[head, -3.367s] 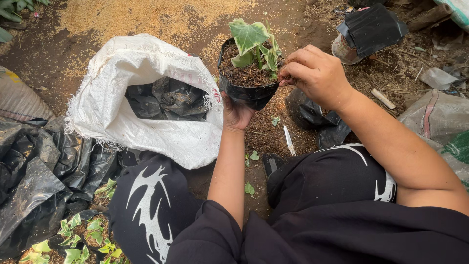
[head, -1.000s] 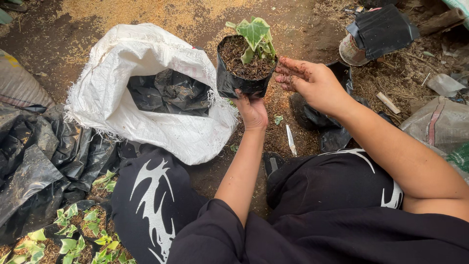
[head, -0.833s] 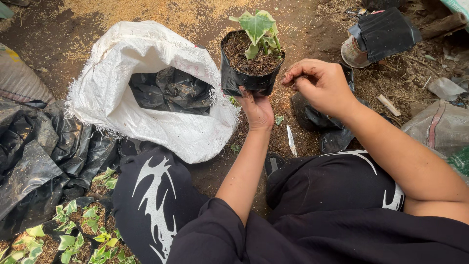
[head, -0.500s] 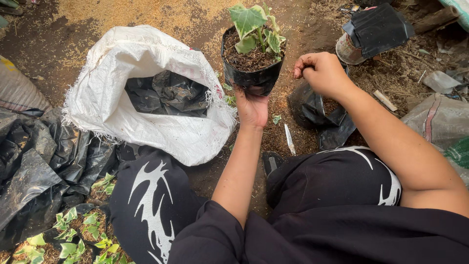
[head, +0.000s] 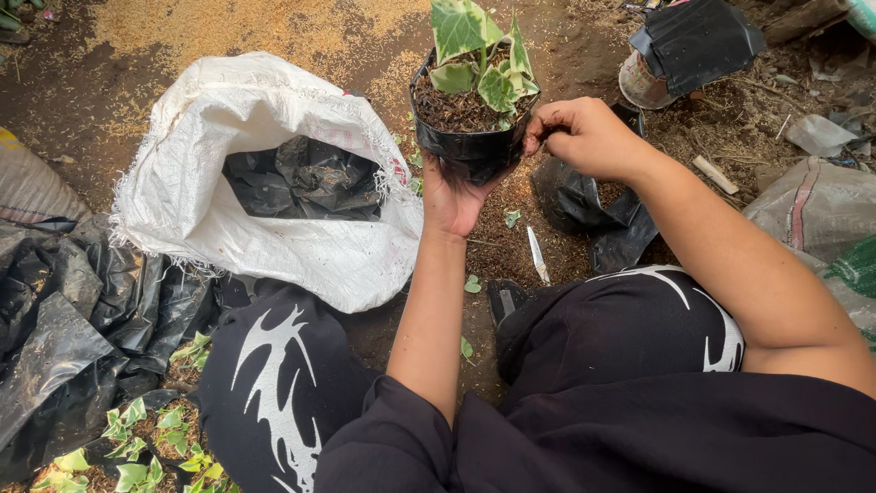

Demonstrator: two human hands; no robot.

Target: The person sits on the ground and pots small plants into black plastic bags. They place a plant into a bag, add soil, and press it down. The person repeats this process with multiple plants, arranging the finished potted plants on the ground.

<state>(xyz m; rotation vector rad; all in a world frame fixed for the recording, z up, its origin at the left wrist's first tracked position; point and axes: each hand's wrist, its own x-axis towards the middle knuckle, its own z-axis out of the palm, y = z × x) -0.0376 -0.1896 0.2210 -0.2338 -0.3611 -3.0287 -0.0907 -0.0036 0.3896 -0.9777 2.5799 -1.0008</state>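
Bare brown soil, strewn in places with pale husk-like grit, fills my view from the head camera. I see my left hand (head: 453, 194) cupped under a black plastic grow bag (head: 474, 146), fingers wrapped up around its base and closed on it; the bag hides most of those fingers. It stands upright in my palm, raised above the ground, filled with dark soil, and a variegated ivy cutting (head: 481, 59) with green and cream leaves rises from it. The topmost leaf is cut off by the picture's upper edge.

My right hand (head: 584, 137) is curled into a loose fist against the bag's right rim, thumb and fingertips pinching the plastic edge, though I cannot make out the exact contact.

To the left lies a white woven sack (head: 246, 183), its mouth open on crumpled black plastic bags (head: 297, 183) inside. Black plastic sheeting (head: 64, 319) spreads at lower left, and beside it more potted ivy cuttings (head: 151, 447) are partly cropped at the bottom edge. A small knife (head: 537, 256) lies on the soil between my arms, its handle end hard to tell. My knees in black patterned trousers (head: 274, 383) cover the ground below.
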